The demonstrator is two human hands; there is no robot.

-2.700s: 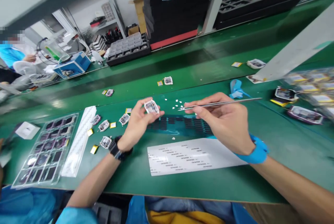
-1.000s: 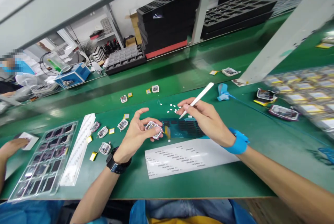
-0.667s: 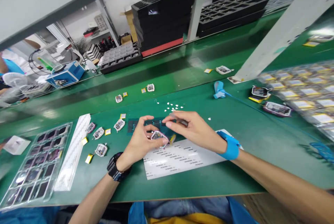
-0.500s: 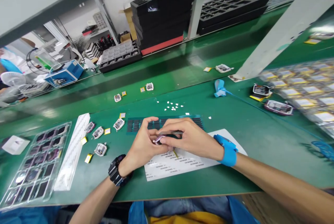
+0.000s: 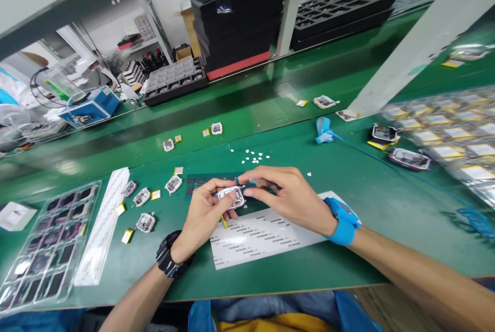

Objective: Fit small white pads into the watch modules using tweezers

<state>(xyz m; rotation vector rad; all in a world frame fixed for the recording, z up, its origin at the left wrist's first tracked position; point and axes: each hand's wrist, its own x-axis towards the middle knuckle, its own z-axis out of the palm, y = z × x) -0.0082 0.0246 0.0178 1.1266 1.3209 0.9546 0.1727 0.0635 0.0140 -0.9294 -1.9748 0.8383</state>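
Observation:
My left hand (image 5: 209, 203) is closed on a small watch case (image 5: 231, 198), its thumb over the exposed electronics in the silvery rim. A yellow-edged battery (image 5: 224, 222) hangs below the case, under my fingers. At the case's right edge is my right hand (image 5: 294, 198), its fingers curled and thumb tip close to the rim. A slim grey tool, apparently tweezers (image 5: 266, 184), shows blurred among its fingers. Beneath both hands lies a white printed sheet (image 5: 255, 244). Behind them is a dark strip sheet (image 5: 195, 183), partly covered by the hands.
Several open watch cases (image 5: 146, 222) with batteries lie to the left, beside a printed strip (image 5: 100, 234) and a clear tray (image 5: 46, 249). Small white pieces (image 5: 255, 158) are scattered ahead. A blue cord (image 5: 359, 151) and a battery tray (image 5: 452, 133) are on the right. A slanted post (image 5: 410, 43) stands there.
The watch case has turned so its inside faces up and is now in view. My right hand has drawn slightly right, off the case. A small white square near the strip sheet is no longer visible.

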